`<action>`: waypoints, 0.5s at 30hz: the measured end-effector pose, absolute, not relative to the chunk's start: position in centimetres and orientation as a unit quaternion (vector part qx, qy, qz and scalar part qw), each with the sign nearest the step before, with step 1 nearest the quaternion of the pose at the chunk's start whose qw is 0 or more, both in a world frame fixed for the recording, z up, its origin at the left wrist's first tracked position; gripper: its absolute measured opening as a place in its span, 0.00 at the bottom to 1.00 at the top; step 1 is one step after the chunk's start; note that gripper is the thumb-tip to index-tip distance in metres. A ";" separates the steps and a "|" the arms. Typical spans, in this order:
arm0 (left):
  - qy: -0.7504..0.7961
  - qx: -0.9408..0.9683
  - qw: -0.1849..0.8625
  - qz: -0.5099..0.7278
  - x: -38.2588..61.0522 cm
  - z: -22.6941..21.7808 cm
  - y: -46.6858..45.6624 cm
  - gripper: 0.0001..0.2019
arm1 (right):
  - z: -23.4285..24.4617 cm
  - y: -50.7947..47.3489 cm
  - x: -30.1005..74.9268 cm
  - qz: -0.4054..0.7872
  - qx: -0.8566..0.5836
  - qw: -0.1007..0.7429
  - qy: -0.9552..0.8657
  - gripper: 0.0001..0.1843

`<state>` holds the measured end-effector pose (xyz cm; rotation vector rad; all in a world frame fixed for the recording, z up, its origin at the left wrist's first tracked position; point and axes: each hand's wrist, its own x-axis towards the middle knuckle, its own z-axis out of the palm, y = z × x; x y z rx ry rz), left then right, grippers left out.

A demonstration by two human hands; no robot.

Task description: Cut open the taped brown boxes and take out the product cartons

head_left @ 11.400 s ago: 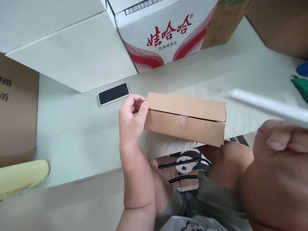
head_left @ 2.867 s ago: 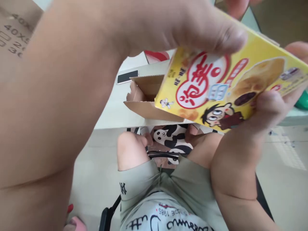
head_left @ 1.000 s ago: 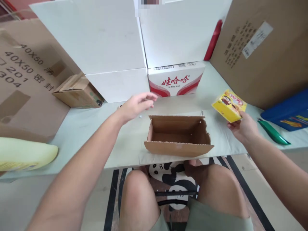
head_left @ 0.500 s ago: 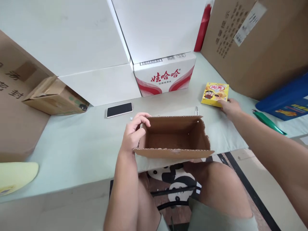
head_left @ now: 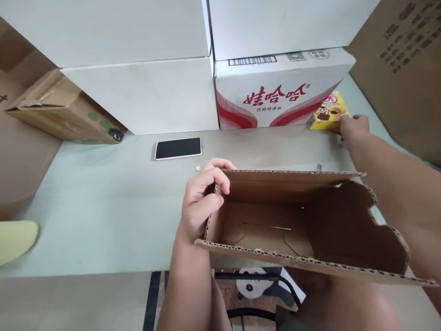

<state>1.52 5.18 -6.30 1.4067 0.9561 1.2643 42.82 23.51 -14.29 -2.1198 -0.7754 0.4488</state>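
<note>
An open brown cardboard box (head_left: 337, 271) sits at the near edge of the pale green table (head_left: 103, 207), its inside bare. My left hand (head_left: 203, 197) grips the box's left wall, fingers curled over the rim. My right hand (head_left: 353, 128) reaches far right and rests against a small yellow snack box (head_left: 325, 115) that lies on the table beside the red-and-white carton (head_left: 275, 92). The right hand's fingers are curled against the snack box's near end.
A black phone (head_left: 178, 148) lies on the table behind the box. White cartons (head_left: 138, 92) stand along the back, a small brown carton (head_left: 62, 112) at left, large brown cartons at both sides. A pale yellow object (head_left: 15, 234) lies at far left.
The view has come closer to the open box. My right hand pushed the yellow snack box farther back, up against the red-and-white carton. My left hand keeps its grip on the box wall.
</note>
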 end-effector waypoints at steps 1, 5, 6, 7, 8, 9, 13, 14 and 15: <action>0.390 0.583 0.490 0.518 1.6 -6.3 5.2 0.04 | -14.1 23.7 42.6 0.196 -0.831 0.432 -0.292 0.26; 0.383 0.590 0.495 0.510 1.9 -6.2 4.9 0.04 | -13.6 21.8 41.2 0.237 -0.775 0.518 -0.274 0.33; 0.382 0.590 0.500 0.506 2.0 -6.2 4.7 0.04 | -13.4 20.6 40.8 0.239 -0.768 0.528 -0.274 0.30; 0.380 0.591 0.507 0.499 2.0 -6.2 4.6 0.05 | -13.0 19.0 40.3 0.242 -0.762 0.533 -0.277 0.28; 0.379 0.593 0.514 0.490 2.0 -6.2 4.4 0.05 | -12.6 17.2 39.8 0.250 -0.757 0.531 -0.286 0.25; 0.379 0.595 0.520 0.481 2.0 -6.2 4.3 0.05 | -12.2 15.0 39.2 0.264 -0.751 0.524 -0.302 0.24; 0.373 0.596 0.535 0.469 1.7 -6.4 3.8 0.04 | -10.0 4.7 36.6 0.353 -0.711 0.466 -0.391 0.31; 0.367 0.593 0.538 0.474 1.6 -6.6 3.7 0.04 | -9.6 2.1 35.9 0.365 -0.697 0.456 -0.415 0.35; 0.357 0.589 0.542 0.481 1.5 -6.7 3.6 0.04 | -9.2 -0.3 35.1 0.373 -0.678 0.446 -0.450 0.39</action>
